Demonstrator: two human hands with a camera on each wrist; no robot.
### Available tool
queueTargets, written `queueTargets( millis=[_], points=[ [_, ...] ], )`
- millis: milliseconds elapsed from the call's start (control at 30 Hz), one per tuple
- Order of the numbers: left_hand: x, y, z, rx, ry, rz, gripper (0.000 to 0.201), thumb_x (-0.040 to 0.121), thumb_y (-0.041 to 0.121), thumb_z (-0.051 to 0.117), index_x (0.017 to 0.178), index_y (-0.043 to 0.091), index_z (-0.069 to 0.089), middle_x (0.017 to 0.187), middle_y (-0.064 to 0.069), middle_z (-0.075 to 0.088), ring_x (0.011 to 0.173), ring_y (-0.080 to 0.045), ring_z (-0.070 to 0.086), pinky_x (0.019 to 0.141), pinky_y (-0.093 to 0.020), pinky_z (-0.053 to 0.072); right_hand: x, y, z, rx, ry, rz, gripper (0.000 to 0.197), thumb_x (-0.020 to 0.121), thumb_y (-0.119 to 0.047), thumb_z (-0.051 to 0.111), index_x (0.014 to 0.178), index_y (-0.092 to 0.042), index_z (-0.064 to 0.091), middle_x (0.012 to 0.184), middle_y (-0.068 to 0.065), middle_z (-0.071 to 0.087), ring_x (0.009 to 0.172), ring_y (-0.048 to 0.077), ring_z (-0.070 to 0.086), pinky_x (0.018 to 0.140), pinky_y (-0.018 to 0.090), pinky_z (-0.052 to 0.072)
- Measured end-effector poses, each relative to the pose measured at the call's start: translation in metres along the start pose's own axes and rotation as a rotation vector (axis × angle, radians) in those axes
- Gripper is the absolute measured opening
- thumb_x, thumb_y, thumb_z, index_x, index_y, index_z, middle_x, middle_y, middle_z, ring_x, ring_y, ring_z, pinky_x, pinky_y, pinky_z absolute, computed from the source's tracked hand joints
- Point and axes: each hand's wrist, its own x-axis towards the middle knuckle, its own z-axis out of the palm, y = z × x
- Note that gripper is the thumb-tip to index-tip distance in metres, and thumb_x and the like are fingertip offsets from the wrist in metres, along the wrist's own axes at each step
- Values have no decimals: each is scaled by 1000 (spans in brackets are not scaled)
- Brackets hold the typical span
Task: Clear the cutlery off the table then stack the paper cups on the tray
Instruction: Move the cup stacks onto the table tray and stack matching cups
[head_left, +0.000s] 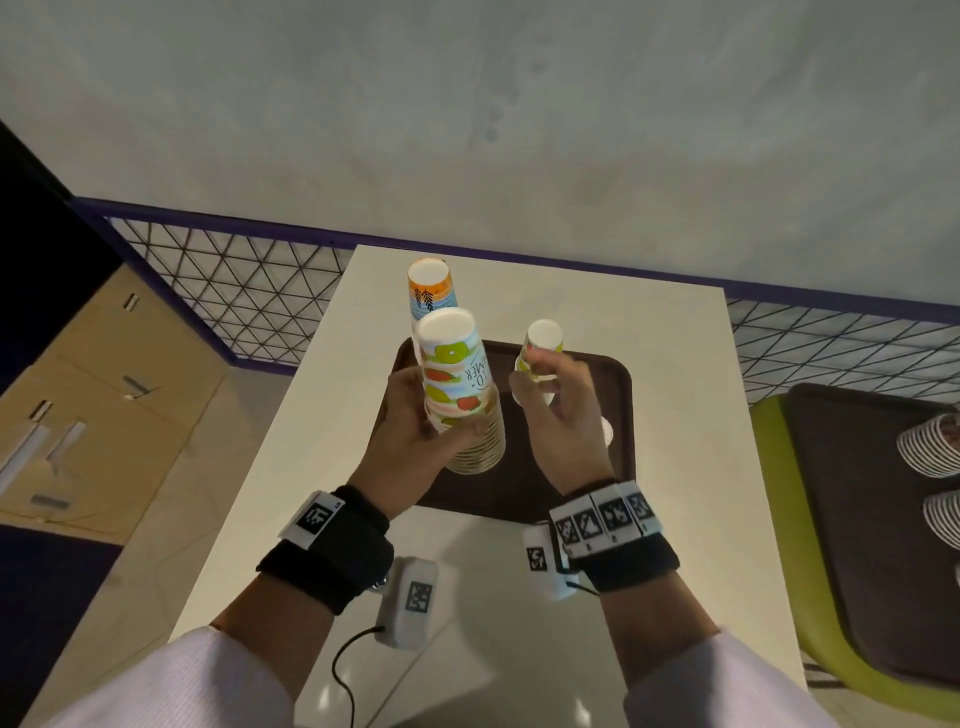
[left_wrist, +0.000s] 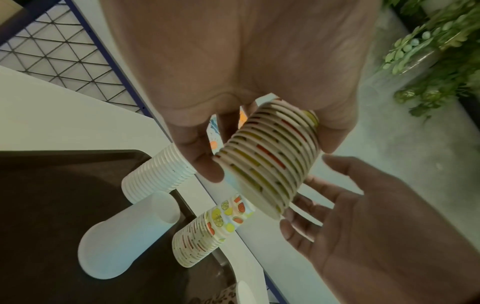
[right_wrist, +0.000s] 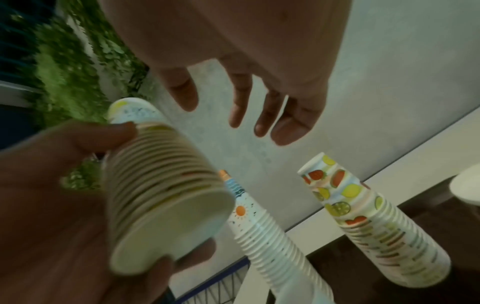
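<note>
Left hand (head_left: 415, 415), nearest the lens, grips a nested fruit-print cup stack (head_left: 457, 384) held above the brown tray (head_left: 618, 384), while the right hand (head_left: 561, 410) hovers beside it, fingers apart and empty; cup-stacking step appears in hand, next move likely setting this stack down upright on the tray.

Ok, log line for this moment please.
phase: stacking cups | left hand: holds fruit stack over tray | right hand: open, empty, beside it | second fruit stack: upright on tray
</note>
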Motion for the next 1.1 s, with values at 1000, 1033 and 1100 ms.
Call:
queueTargets(
  millis=[1000,1033,1100],
  points=[
    [11,28,-17,184,-172,-75,66,92,62,43,156,47,34,148,3,40,137,-12,48,114,-39,43,-14,-25,8,706,-318,368,56,89,-19,68,142,-20,50,133,10,67,125,30,63,100,60,52],
    [10,29,-23,181,-146,-85,73,88,65,41,158,47,29,144,2,40,131,-11,51,113,-39,44,-9,-27,7,721,-295,366,57,89,-18,68,143,-19,48,134,11,66,125,31,63,98,58,54],
    [-1,32,-38,235,-78,-46,70,89,65,38,157,47,31,132,4,43,119,-5,54,104,-32,47,2,-27,1,743,-205,384,60,89,-15,69,144,-18,45,136,11,65,125,31,63,94,54,57]
  ],
)
